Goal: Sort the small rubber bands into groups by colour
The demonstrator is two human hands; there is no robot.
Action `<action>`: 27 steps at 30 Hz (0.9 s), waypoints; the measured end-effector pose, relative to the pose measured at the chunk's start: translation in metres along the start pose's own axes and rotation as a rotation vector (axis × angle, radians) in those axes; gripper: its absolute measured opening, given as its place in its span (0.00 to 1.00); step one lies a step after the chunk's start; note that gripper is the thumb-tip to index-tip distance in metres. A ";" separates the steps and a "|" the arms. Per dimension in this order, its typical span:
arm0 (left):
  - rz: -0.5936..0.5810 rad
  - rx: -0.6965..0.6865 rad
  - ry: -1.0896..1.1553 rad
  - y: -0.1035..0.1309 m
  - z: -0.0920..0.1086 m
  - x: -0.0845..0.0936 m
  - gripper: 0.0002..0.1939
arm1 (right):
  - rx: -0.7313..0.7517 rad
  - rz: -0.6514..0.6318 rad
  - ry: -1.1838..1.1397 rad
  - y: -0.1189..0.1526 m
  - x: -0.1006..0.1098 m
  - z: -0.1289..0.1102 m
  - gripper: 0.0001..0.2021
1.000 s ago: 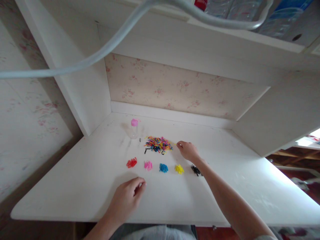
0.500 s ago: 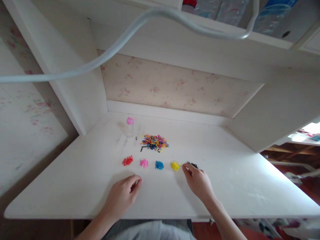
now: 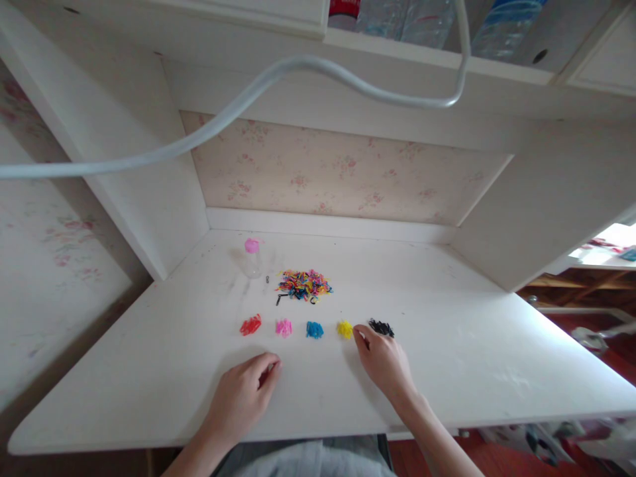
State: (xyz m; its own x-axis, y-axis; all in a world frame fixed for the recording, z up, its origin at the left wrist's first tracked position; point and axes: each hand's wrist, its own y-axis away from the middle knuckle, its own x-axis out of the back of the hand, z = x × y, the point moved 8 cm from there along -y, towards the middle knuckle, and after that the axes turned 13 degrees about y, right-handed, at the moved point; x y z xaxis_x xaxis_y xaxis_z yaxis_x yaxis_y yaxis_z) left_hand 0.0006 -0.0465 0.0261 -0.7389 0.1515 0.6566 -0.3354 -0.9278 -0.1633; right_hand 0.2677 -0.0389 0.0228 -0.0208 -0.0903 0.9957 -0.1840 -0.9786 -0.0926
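Note:
My right hand [image 3: 381,358] is closed in a pinch, its fingertips touching the right edge of a small pile of yellow rubber bands [image 3: 344,329]. Anything between those fingertips is too small to make out. Just behind its knuckles lies a pile of black rubber bands [image 3: 381,327]. My left hand [image 3: 247,387] rests on the table with thumb and fingers curled together, and nothing shows in it. In front of it are piles of red rubber bands [image 3: 250,324] and pink rubber bands [image 3: 283,327]. Blue rubber bands [image 3: 315,330] lie between the pink and yellow piles.
A larger heap of mixed-colour rubber bands [image 3: 304,285] lies farther back on the white table [image 3: 447,371]. Left of it stands a clear bottle with a pink lid [image 3: 252,246]. A white cable [image 3: 308,63] crosses overhead below a shelf with plastic bottles [image 3: 427,23].
The camera view has tilted and shifted slightly. My right hand's pinched fingertips have moved a little closer to the yellow pile, uncovering more black bands. My left hand has stayed in place.

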 end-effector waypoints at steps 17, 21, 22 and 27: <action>-0.017 0.031 0.019 0.000 -0.002 -0.002 0.12 | -0.002 0.034 -0.092 0.011 -0.002 0.005 0.15; -0.015 0.052 0.019 -0.004 0.001 -0.003 0.13 | -0.040 0.044 -0.254 0.021 -0.005 0.012 0.16; -0.015 0.055 0.016 -0.007 0.003 -0.003 0.13 | -0.050 0.038 -0.302 0.024 -0.007 0.014 0.16; -0.023 0.030 -0.065 -0.039 0.026 -0.010 0.13 | -0.088 0.025 -0.453 0.034 -0.014 0.018 0.18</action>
State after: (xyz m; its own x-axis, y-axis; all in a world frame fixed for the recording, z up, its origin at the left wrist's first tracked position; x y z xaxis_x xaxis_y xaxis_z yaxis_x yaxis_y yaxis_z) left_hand 0.0366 -0.0207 0.0450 -0.6916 0.1510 0.7063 -0.3329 -0.9345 -0.1262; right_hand 0.2797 -0.0744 0.0059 0.4019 -0.2046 0.8925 -0.2724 -0.9573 -0.0968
